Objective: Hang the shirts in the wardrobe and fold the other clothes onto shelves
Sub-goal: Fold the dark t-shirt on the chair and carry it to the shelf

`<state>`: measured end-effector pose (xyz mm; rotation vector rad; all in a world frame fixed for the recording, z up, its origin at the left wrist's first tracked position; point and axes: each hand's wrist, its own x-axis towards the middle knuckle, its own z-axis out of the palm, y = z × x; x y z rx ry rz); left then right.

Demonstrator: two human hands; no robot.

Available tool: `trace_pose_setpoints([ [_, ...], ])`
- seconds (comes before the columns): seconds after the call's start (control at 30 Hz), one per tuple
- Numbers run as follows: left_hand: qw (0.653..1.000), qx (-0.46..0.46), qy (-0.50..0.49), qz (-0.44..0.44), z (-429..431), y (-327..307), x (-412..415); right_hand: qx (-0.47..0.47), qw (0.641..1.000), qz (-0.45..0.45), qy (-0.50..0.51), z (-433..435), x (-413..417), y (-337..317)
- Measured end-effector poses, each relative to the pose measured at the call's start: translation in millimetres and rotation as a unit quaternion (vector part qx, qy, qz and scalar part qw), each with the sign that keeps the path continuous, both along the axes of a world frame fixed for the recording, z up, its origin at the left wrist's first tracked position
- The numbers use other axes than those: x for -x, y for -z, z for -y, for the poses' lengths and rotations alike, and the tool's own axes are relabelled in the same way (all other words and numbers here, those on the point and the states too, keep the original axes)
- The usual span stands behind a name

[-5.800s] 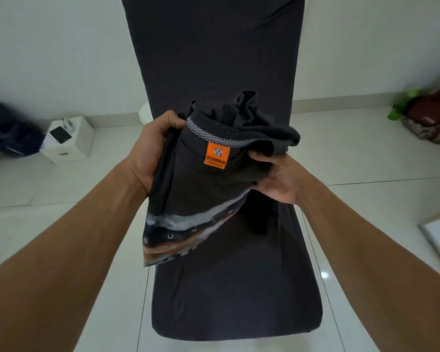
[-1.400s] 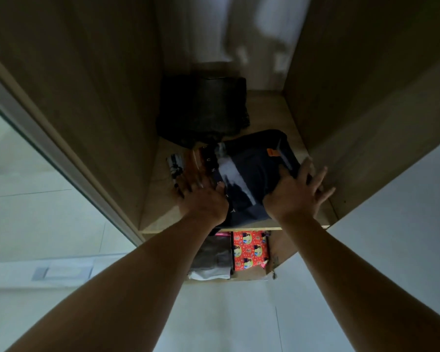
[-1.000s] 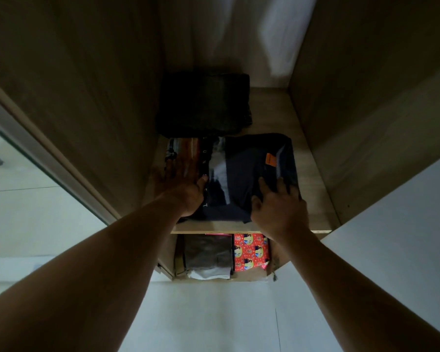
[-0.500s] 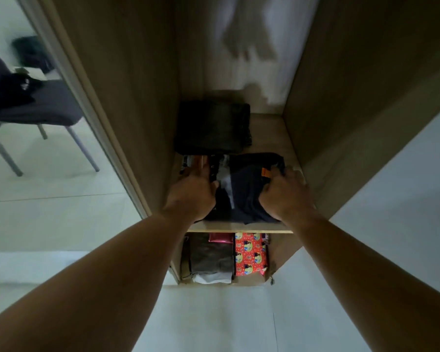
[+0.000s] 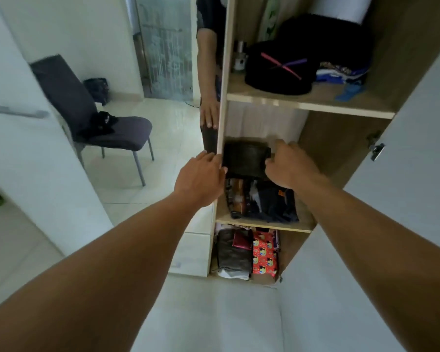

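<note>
While two folded garments point(image 5: 264, 201) sit shelved | left grip point(image 5: 201, 179) flat-fingered | right grip point(image 5: 288, 166) curled, hold unclear

Place: we take this for a home bedroom.
Storage: we see a wardrobe point(image 5: 404, 47), its wooden shelves point(image 5: 308, 105) stacked with folded clothes point(image 5: 262, 201).
Furniture: a fabric-covered chair point(image 5: 117, 133) stands on glossy floor tiles point(image 5: 173, 123).
Doorway: a frosted glass door point(image 5: 165, 52) behind.

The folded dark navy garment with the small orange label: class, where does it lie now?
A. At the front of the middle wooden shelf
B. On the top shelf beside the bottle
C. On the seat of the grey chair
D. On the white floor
A: the folded dark navy garment with the small orange label lies at the front of the middle wooden shelf, just before a black folded garment.
</note>
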<state>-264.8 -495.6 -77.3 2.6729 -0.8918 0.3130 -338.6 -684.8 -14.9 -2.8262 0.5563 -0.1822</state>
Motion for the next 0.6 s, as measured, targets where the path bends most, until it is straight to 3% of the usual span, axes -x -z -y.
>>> trace_pose_setpoints([
  [0.13,0.993,-0.074,-0.090,0.015,-91.2,-37.8,11.5,0.018,0.997,0.031,-0.074,-89.8,-4.3,-41.4],
  [0.37,0.963,-0.094,-0.250,-0.027,-245.4,-68.1,58.5,0.018,0.977,0.019,-0.213,-231.1,-24.1,-76.2],
  [0.6,0.899,-0.083,-0.428,-0.052,-429.2,-79.8,159.0,0.011,0.919,-0.007,-0.393,-430.5,-7.5,-78.6],
])
